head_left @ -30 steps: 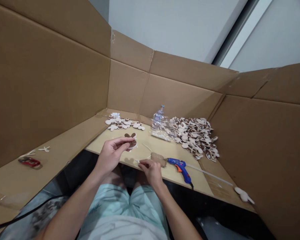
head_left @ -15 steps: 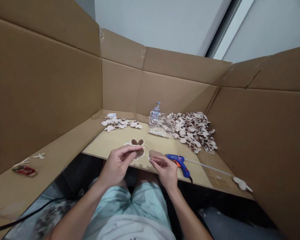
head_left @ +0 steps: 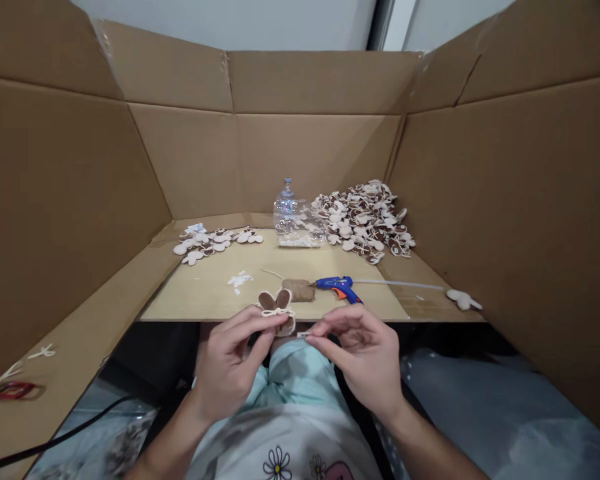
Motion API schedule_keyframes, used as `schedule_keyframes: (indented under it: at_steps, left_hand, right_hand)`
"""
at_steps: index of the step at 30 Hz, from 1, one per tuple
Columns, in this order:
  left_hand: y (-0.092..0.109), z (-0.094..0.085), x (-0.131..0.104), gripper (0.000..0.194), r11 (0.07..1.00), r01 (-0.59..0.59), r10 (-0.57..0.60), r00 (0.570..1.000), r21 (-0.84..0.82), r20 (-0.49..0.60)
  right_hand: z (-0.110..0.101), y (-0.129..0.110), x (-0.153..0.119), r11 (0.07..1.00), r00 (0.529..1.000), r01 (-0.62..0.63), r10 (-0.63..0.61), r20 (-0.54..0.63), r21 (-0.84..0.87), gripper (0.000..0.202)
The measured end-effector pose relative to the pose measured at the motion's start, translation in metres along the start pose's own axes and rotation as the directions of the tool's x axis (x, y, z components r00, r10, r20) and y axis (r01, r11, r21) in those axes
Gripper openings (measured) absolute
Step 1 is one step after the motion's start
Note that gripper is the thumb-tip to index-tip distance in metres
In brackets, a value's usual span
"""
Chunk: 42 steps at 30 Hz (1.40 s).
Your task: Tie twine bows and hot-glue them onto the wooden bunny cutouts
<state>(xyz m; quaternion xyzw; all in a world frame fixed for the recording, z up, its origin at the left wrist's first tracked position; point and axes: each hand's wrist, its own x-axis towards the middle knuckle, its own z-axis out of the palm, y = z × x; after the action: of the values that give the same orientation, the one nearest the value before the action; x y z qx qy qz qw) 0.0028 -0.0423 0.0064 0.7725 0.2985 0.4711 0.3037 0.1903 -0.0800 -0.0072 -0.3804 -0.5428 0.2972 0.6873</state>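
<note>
My left hand (head_left: 240,350) is closed in a pinch around a brown bunny-shaped felt piece (head_left: 275,303) with a pale edge. Its two ears point up, and a cream cord bow lies across it below them. A small flat white tag (head_left: 303,335) is gripped between the thumb and forefinger of my right hand (head_left: 357,347). The tag is beside the bunny piece, apart from it. Just beyond both hands, a blue glue gun (head_left: 336,285) lies with its nozzle at a brown block (head_left: 300,291). Small white pieces (head_left: 240,280) are scattered on the board.
A large heap of bunny pieces (head_left: 365,220) sits back right, a smaller group (head_left: 205,243) back left. Between them stand a clear bottle (head_left: 286,200) and plastic bag (head_left: 303,230). A red-handled tool (head_left: 11,391) lies far left. Cardboard walls (head_left: 315,147) enclose the board (head_left: 180,293).
Both hands have come closer to my body, past the board's front edge. The bunny piece has come with my left hand, and my view has shifted. The white tag now shows clearly in my right fingers.
</note>
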Motion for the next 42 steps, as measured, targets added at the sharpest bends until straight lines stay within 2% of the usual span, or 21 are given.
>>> schedule_keyframes:
  at_steps: [5, 8, 13, 18, 22, 26, 30, 33, 36, 39, 42]
  left_hand:
    - [-0.001, 0.002, -0.002, 0.030, 0.999, -0.027, 0.027, 0.999, 0.027, 0.022]
    - [-0.002, 0.003, -0.001, 0.032, 0.996, -0.089, 0.088, 0.996, 0.013, 0.033]
    - [-0.002, 0.005, -0.001, 0.034, 0.992, -0.129, 0.128, 0.990, 0.006, 0.059]
    - [-0.001, 0.004, -0.004, 0.036, 0.989, -0.141, 0.139, 0.988, 0.031, 0.067]
    - [0.000, 0.005, -0.003, 0.036, 0.991, -0.131, 0.132, 0.989, -0.015, 0.074]
    - [0.000, 0.008, -0.003, 0.033, 0.989, -0.054, 0.064, 0.995, -0.135, 0.071]
    - [0.001, 0.011, -0.004, 0.027, 0.973, 0.051, -0.038, 0.997, -0.227, 0.062]
    - [0.001, 0.012, -0.004, 0.022, 0.938, 0.133, -0.112, 0.990, -0.321, 0.084]
    - [-0.003, 0.013, -0.001, 0.018, 0.888, 0.242, -0.209, 0.970, -0.391, 0.124]
    - [-0.008, 0.013, 0.001, 0.013, 0.859, 0.313, -0.263, 0.949, -0.405, 0.175]
    - [-0.011, 0.012, 0.003, 0.010, 0.844, 0.334, -0.254, 0.938, -0.420, 0.236]
  right_hand:
    - [0.003, 0.003, -0.006, 0.996, 0.996, 0.089, -0.089, 0.016, -0.022, 0.016]
    - [0.003, 0.005, -0.006, 0.990, 0.991, 0.134, -0.133, 0.030, -0.043, 0.018]
    - [0.002, 0.005, -0.005, 0.985, 0.987, 0.157, -0.155, 0.036, -0.064, 0.019]
    - [0.003, 0.005, -0.005, 0.995, 0.996, 0.088, -0.087, 0.021, -0.036, 0.019]
    - [0.004, 0.002, -0.002, 0.990, 0.996, -0.082, 0.078, 0.039, 0.118, 0.023]
    - [0.003, -0.001, 0.003, 0.926, 0.964, -0.265, 0.244, 0.110, 0.268, 0.028]
    - [0.002, 0.005, 0.006, 0.842, 0.912, -0.405, 0.346, 0.220, 0.356, 0.036]
    - [0.002, 0.019, 0.009, 0.743, 0.854, -0.513, 0.395, 0.338, 0.430, 0.041]
    - [-0.002, 0.031, 0.016, 0.669, 0.800, -0.582, 0.369, 0.472, 0.463, 0.049]
    - [-0.011, 0.033, 0.024, 0.724, 0.801, -0.537, 0.276, 0.531, 0.434, 0.062]
    - [-0.018, 0.025, 0.028, 0.849, 0.833, -0.416, 0.213, 0.510, 0.325, 0.042]
